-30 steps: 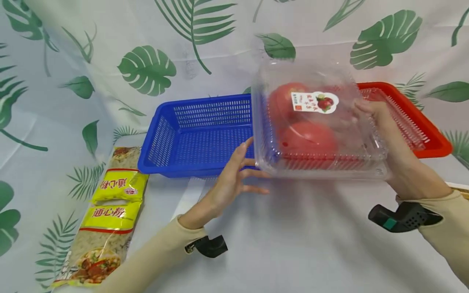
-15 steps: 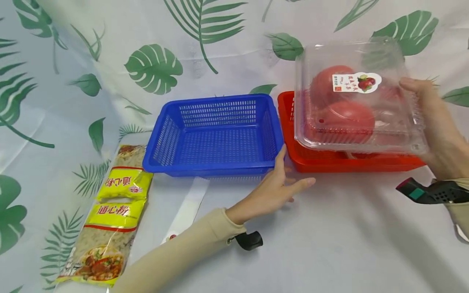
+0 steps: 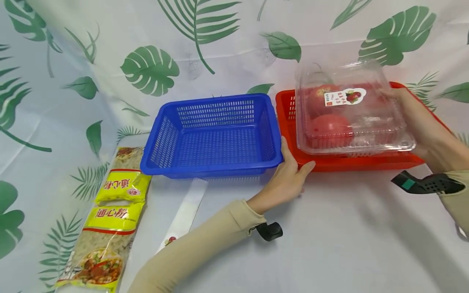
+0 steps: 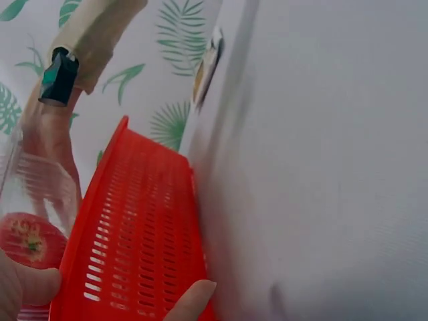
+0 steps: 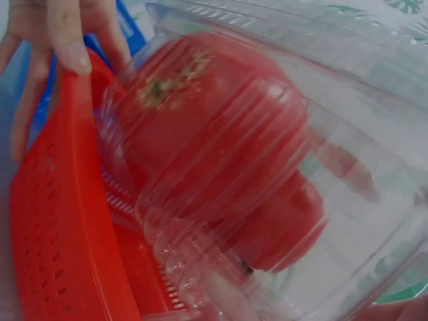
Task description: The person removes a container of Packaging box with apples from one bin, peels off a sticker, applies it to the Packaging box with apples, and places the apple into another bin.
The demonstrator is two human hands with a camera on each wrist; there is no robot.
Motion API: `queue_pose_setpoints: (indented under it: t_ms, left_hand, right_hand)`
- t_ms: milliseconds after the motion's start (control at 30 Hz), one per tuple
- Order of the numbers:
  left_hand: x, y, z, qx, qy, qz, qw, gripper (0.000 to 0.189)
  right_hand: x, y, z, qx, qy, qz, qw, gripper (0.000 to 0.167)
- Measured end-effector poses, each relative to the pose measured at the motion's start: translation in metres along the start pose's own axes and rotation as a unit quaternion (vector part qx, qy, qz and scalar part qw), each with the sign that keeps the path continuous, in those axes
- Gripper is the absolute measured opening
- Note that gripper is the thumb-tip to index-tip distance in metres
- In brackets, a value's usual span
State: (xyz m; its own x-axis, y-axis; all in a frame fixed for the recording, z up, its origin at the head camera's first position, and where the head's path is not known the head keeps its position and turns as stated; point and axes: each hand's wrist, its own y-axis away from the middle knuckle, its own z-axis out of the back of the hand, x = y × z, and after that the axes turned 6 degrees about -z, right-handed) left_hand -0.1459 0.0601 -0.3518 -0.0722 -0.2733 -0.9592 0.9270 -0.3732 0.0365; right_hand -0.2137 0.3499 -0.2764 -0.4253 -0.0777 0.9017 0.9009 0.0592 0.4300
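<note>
A clear plastic clamshell box (image 3: pixel 377 126) with red fruits (image 3: pixel 329 128) inside and a white label on its lid is in my right hand (image 3: pixel 414 118), which holds it by its right side. The box is over the red basket (image 3: pixel 366 165), slightly tilted; a clear plastic piece shows beneath it. My left hand (image 3: pixel 283 183) is at the front corner where the red basket meets the blue basket (image 3: pixel 216 167). Its fingers are fairly straight, and a fingertip touches the red rim in the right wrist view. Parts of the right fingers are hidden behind the box.
Two yellow-topped pasta bags (image 3: pixel 106 232) lie at the left of the white table (image 3: pixel 329 244). A white paper strip (image 3: pixel 185 211) lies in front of the blue basket. A leaf-patterned cloth (image 3: pixel 220 53) hangs behind.
My right hand has carried the box rightward over the red basket, then lowered it a little. My left hand has moved right from near the box to the corner between the baskets.
</note>
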Motion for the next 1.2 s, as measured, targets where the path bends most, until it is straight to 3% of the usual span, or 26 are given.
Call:
queue_pose_setpoints:
  t_ms: [167,333,533,633,767,1000,1100,1200]
  left_hand:
    - [-0.003,-0.002,-0.001,-0.006,0.012,0.03,0.9995,0.097]
    - [-0.004,-0.003,-0.002,-0.008,0.026,0.039,0.9989,0.099]
    - [-0.005,-0.004,-0.007,-0.018,0.035,0.043,0.9983,0.099]
    - [-0.006,-0.003,-0.006,-0.026,0.036,0.045,0.998,0.099]
    - [-0.006,-0.004,-0.005,-0.032,0.039,0.048,0.9976,0.099]
    - [-0.005,-0.004,-0.005,-0.038,0.049,0.046,0.997,0.099]
    - [-0.006,-0.004,-0.006,-0.047,0.059,0.045,0.9961,0.099]
    - [-0.007,-0.004,-0.01,-0.055,0.069,0.045,0.9951,0.099]
  right_hand:
    - [0.0,-0.006,-0.005,0.011,0.045,-0.015,0.9988,0.039]
    - [0.002,-0.011,-0.013,0.028,0.114,0.01,0.993,0.032]
    - [0.005,-0.013,-0.018,0.031,0.17,-0.003,0.9849,0.06]
    - [0.009,-0.014,-0.018,0.018,0.233,0.0,0.9722,0.078]
    - [0.014,-0.015,-0.019,-0.003,0.322,0.023,0.9464,0.091]
    - [0.02,-0.013,-0.019,-0.023,0.373,0.039,0.9268,0.093]
    - [0.024,-0.016,-0.02,-0.034,0.403,0.056,0.9128,0.088]
    - [0.025,-0.02,-0.017,-0.036,0.416,0.064,0.9062,0.083]
